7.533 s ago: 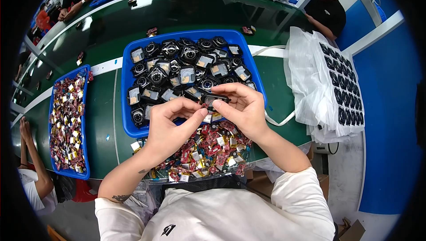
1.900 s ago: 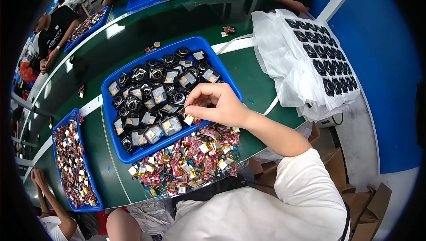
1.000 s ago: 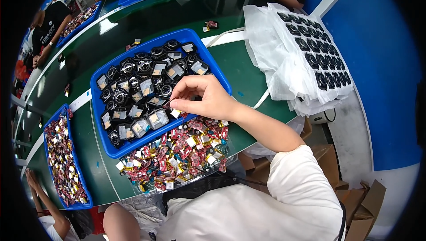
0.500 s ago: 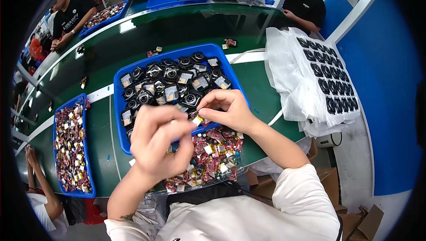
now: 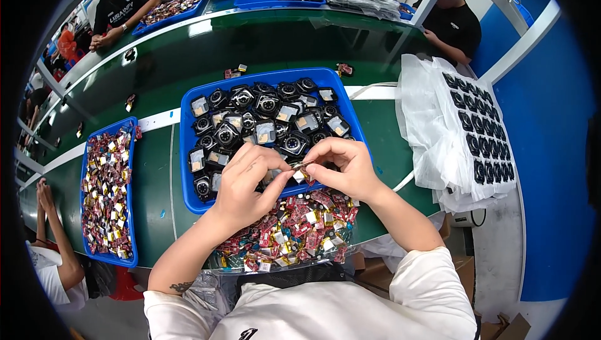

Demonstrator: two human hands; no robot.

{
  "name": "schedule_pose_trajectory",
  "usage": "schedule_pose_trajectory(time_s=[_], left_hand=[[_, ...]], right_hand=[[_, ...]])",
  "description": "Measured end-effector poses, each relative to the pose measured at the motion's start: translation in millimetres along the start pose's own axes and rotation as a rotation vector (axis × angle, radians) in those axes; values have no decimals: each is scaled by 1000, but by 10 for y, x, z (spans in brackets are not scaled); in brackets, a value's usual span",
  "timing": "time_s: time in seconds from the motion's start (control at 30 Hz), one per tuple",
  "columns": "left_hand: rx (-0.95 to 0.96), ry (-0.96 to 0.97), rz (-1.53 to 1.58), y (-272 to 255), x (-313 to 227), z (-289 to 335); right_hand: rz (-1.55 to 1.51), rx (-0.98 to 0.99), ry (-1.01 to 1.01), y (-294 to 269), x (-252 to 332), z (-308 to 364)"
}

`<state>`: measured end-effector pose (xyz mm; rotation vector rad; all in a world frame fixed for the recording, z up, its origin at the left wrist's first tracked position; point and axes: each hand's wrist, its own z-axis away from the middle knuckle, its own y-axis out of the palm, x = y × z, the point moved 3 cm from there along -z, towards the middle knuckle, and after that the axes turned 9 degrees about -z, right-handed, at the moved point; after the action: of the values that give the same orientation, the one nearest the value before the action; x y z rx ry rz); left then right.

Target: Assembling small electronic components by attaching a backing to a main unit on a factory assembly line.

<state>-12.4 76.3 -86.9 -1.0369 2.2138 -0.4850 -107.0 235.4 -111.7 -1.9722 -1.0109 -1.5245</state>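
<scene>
Since it seems fiddly, left hand (image 5: 246,182) and right hand (image 5: 347,170) pinch one circuit-board assembly (image 5: 300,176) between fingertips, watch casings (image 5: 265,131) just beyond them

The tray (image 5: 186,177) is bright blue, its cases (image 5: 267,103) black, many showing grey and tan. The held piece (image 5: 300,177) shows white and red. The loose boards (image 5: 291,227) mix red, white and yellow (with a few flecks of teal), and similar speckling fills the bin (image 5: 133,227), itself blue. The table (image 5: 156,183) is deep green, its strip (image 5: 156,120) white. White sheets (image 5: 422,127) carry black parts (image 5: 476,121) in regular rows. The wall (image 5: 557,183) is blue, the wearer's shirt (image 5: 325,315) white with a small black mark.
</scene>
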Motion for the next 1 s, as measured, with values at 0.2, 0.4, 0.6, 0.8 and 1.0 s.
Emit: schedule_pose_trajectory(time_s=[0.2,0.4,0.6,0.8,1.0], left_hand=[[22,-36,46,-45,59,45],[76,-166,184,20,68,104],[116,-493,510,68,179,213],[170,-525,540,85,237,192],[278,-444,414,59,197,147]], right_hand=[[42,-15,11,69,-15,24],[274,75,-96,121,82,21],[172,-78,-77,86,0,27],[164,-50,-102,93,45,-1],[374,12,-211,130,114,-3]])
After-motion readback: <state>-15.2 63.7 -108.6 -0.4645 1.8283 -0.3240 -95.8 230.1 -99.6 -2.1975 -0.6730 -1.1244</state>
